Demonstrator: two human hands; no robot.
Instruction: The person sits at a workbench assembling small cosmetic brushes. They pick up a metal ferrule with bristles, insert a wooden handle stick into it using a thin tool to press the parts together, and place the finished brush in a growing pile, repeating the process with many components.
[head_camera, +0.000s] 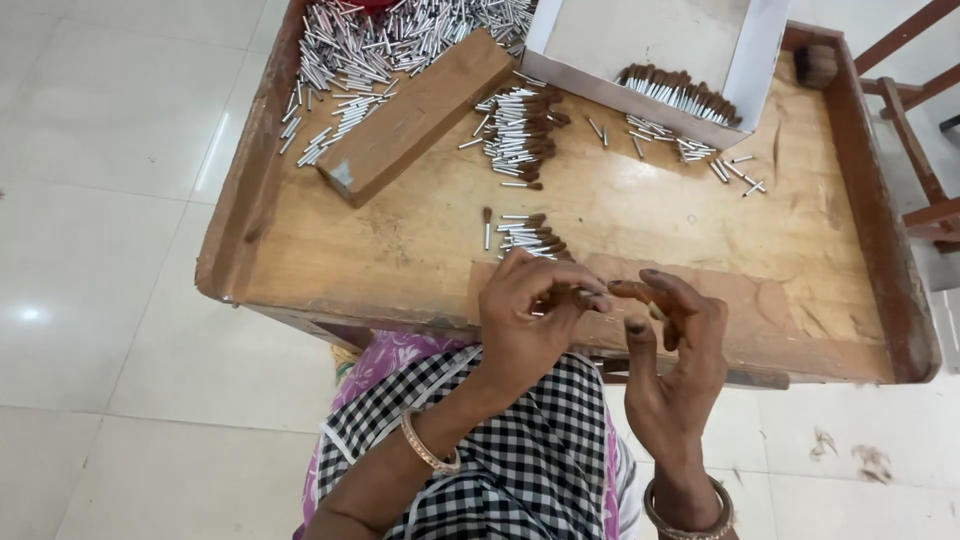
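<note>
Pinching a small brush piece between thumb and forefinger, the left hand (525, 325) is closed on it just above the near edge of the wooden tray table (400, 255); the piece itself, a short metal ferrule with a brown tuft (585, 297), is mostly hidden by the fingers. The right hand (672, 345) is loosely curled beside it, fingertips near the tuft end; whether it actually grips anything I cannot tell.

Risks, as I judge them: the ferrule is thin and smooth, so a slack pinch could let it drop past the table's near edge to the floor; a knock from either wrist could scatter the small row of tufted pieces (530, 236) lying just beyond the hands, mixing finished ends with bare ones.

Counts, left to right: one heap of bare metal ferrules (355, 55), far too many to count; one long wooden block (415, 115); one larger cluster of tufted pieces (522, 135); the near row, perhaps a dozen; one white cardboard box (750, 70) holding one row of tufted pieces (680, 92); a few loose ferrules (690, 150) beside it; two bangles, one per wrist.
</note>
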